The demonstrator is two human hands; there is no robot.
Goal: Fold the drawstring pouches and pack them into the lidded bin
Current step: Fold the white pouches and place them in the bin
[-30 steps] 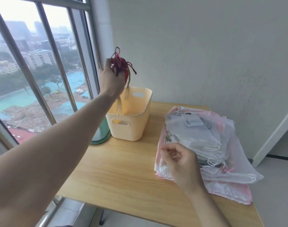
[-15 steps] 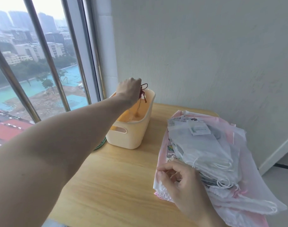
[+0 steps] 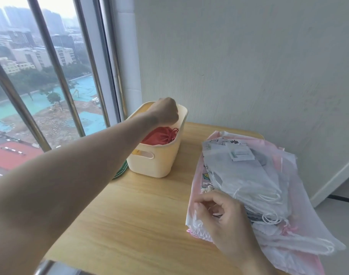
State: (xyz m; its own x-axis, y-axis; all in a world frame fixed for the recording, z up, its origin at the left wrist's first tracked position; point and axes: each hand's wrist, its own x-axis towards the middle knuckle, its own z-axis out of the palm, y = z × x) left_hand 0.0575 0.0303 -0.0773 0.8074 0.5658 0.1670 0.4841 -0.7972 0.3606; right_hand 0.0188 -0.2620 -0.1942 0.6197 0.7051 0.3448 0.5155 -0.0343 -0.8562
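A cream plastic bin (image 3: 159,165) stands on the wooden table (image 3: 139,215) near the window. Inside it lies a red drawstring pouch (image 3: 159,136). My left hand (image 3: 166,112) hangs over the bin's opening with curled fingers, and the pouch's red strings reach up to them. A pile of white and pink drawstring pouches (image 3: 249,181) lies on the right of the table. My right hand (image 3: 219,213) rests on the pile's near left corner, its fingers pinching the edge of a pouch there.
A green lid (image 3: 121,172) peeks out from under the bin's left side. Window bars (image 3: 56,66) rise at the left and a white wall (image 3: 249,66) stands close behind the table. The pile overhangs the table's right edge.
My left hand came down from high above the bin into its opening, and the red pouch now lies inside. My right hand stayed at the pile's corner.
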